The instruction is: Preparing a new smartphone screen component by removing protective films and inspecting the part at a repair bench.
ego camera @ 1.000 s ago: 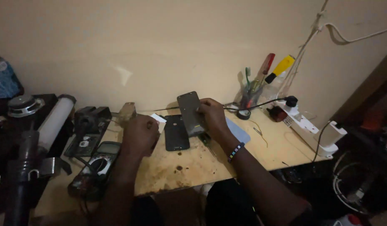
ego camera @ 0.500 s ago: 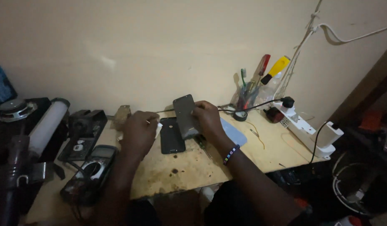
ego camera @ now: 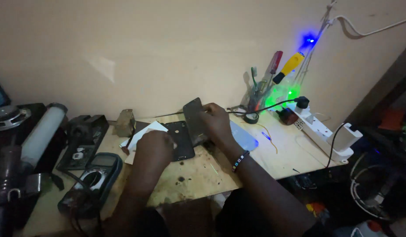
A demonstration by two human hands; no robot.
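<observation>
Near edge of the wooden desk: stained plywood, both forearms reaching in from below. Multimeter lies at the front left, dark leads trailing off. Left hand rests fist-like, fingers curled down over the left edge of a black phone body lying flat on the desk; what the fingers pinch, cannot tell. White paper shows just under and left of that hand. Right hand, beaded bracelet on the wrist, grips a dark phone panel tilted up on its lower edge, just right of the phone body, fingers wrapped over the top right corner. Pale blue sheet lies beside the right wrist. Farther back: cup of screwdrivers, white power strip along the right, beige wall behind with blue and green glow.
</observation>
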